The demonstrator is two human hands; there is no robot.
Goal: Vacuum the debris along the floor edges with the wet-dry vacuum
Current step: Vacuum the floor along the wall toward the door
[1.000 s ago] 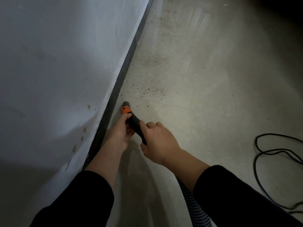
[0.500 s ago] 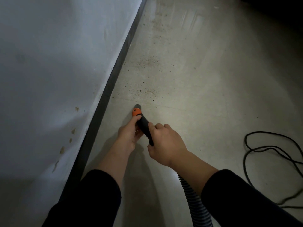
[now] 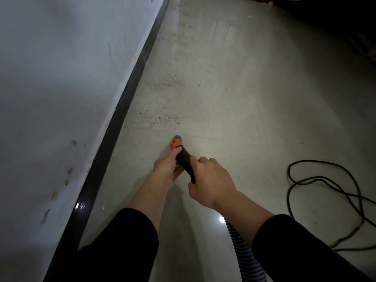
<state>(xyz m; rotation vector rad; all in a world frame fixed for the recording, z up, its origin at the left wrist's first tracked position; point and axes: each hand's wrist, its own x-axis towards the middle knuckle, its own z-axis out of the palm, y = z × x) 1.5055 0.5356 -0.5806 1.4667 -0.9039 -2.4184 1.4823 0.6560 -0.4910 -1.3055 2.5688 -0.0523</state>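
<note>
A black vacuum nozzle (image 3: 184, 157) with an orange collar touches the pale floor with its tip, a short way out from the dark baseboard (image 3: 130, 86). My left hand (image 3: 165, 166) grips the nozzle near the orange collar. Behind it, my right hand (image 3: 210, 180) grips the black tube. The grey ribbed hose (image 3: 243, 248) runs back under my right arm. Scattered brown debris specks (image 3: 162, 119) lie just ahead of the tip, and more debris (image 3: 168, 83) sits farther along the floor.
A white wall (image 3: 61, 78) with small brown marks fills the left side. A black cable (image 3: 325, 190) lies looped on the floor at the right. Dark shapes stand at the far right corner.
The nozzle and both hands have moved right, away from the baseboard and out onto the floor. Both hands keep their hold on the nozzle.
</note>
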